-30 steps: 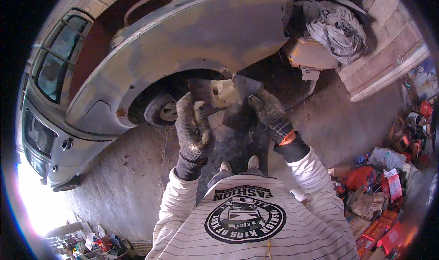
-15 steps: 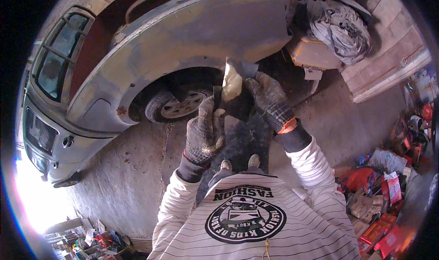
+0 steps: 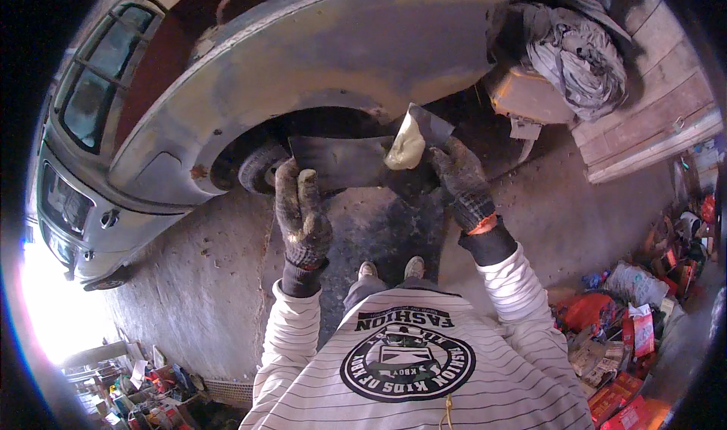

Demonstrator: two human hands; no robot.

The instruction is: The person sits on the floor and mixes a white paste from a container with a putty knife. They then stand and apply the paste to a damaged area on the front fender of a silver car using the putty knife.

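Left hand [image 3: 303,216] raised, gripping the dark board [image 3: 341,161]; right hand [image 3: 462,182] clenched on putty knife [image 3: 428,127], filler [image 3: 405,144] loaded.

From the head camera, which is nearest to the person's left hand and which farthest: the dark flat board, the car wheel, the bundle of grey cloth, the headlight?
From the left hand:
1. Dark flat board, touching it, just above the fingers.
2. Car wheel, just up-left, under the arch.
3. Headlight, far left on the car's front.
4. Bundle of grey cloth, far upper right, beyond the right hand.
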